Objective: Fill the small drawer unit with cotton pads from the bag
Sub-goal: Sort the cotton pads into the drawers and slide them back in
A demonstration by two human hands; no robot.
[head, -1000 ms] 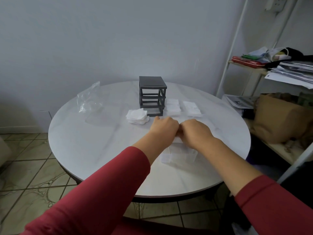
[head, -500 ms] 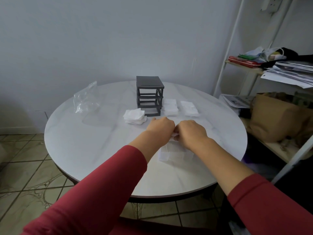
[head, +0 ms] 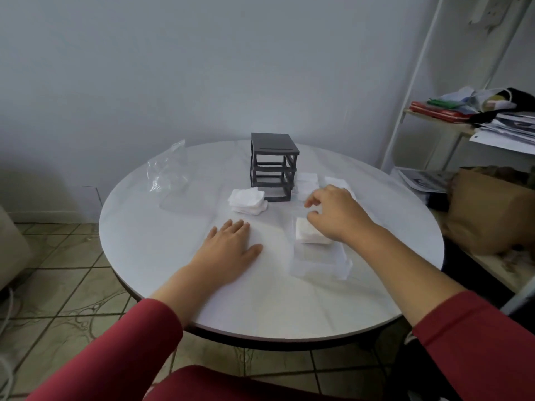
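The fingers [head: 235, 227] of the left hand [head: 228, 250] are laid straight and flat on the counter [head: 162, 241]. Those of the right hand [head: 335, 218] are loosely bent, gripping nothing, over a stack of cotton pads [head: 309, 237] at the clear drawers [head: 318, 264]. The grey drawer unit [head: 273, 166] is flanked by a loose pad pile [head: 247, 201] and filled drawers [head: 307, 182], which are partly hidden by that hand. The bag [head: 168, 172] lies well to the left.

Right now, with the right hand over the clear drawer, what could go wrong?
The pad stack stands above the rim of the clear drawer, so it could catch on the dark frame when slid in. The right hand hangs over that stack and may drag pads out. Nothing steadies the drawer: the left hand lies flat on the table, apart from it.
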